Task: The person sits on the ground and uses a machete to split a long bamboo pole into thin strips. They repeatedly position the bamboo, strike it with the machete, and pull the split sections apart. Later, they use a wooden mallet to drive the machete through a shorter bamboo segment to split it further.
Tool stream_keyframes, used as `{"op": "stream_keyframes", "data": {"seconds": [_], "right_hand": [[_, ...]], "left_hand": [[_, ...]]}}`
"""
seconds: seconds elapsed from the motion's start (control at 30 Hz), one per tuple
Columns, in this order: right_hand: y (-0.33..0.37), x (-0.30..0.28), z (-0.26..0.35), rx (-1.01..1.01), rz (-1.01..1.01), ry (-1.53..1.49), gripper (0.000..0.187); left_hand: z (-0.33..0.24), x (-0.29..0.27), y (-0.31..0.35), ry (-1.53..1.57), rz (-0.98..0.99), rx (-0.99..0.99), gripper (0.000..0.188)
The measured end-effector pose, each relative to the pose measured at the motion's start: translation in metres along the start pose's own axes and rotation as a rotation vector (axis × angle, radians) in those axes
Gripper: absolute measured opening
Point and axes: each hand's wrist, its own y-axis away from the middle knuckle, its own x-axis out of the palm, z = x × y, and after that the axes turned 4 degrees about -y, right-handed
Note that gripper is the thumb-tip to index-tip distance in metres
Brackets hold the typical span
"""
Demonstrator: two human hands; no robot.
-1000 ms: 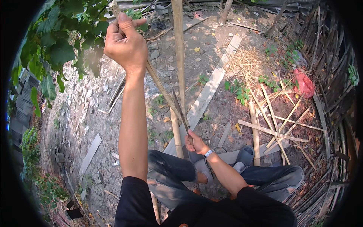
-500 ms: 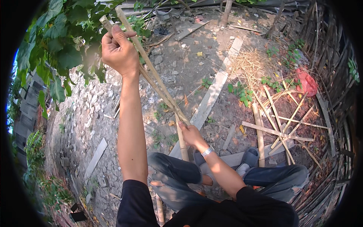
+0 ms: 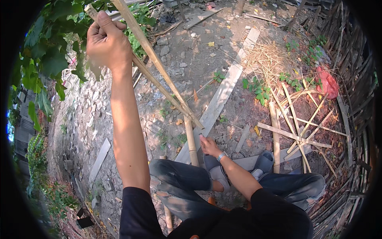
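My left hand point(image 3: 109, 44), arm stretched out to the upper left, is closed around the upper part of a long split bamboo strip point(image 3: 155, 81). A second bamboo length point(image 3: 149, 49) runs beside it; the two spread apart toward the top and meet near their lower ends. My right hand point(image 3: 210, 146), with a metal watch point(image 3: 221, 156) on its wrist, is closed just below those lower ends, a small gap from them. It grips something small that I cannot make out. Beneath the strips a round bamboo pole point(image 3: 191, 139) slants down to my left knee.
A long pale board point(image 3: 223, 93) lies diagonally on the dirt. On the right are crossed bamboo strips point(image 3: 296, 137), an upright-lying bamboo pole point(image 3: 274, 137), straw point(image 3: 264, 59) and a red plastic bag point(image 3: 327, 83). Leaves point(image 3: 47, 59) hang by my left hand; a stick fence point(image 3: 360, 99) borders the right.
My left hand has moved up and left with the strip, and the two bamboo lengths stand wider apart. My right hand has moved down and right, off their lower ends.
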Motion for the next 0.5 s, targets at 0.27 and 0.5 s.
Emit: {"op": "stream_keyframes", "data": {"seconds": [0.27,0.5], "right_hand": [[0.016,0.069,0.038,0.349,0.659,-1.224,0.070],[0.021,0.080,0.128,0.439,0.285,-0.844,0.069]], "left_hand": [[0.034,-0.006,-0.019,-0.048,-0.061,-0.004,0.039],[0.044,-0.045,-0.036,-0.220,-0.111,0.057,0.039]]}}
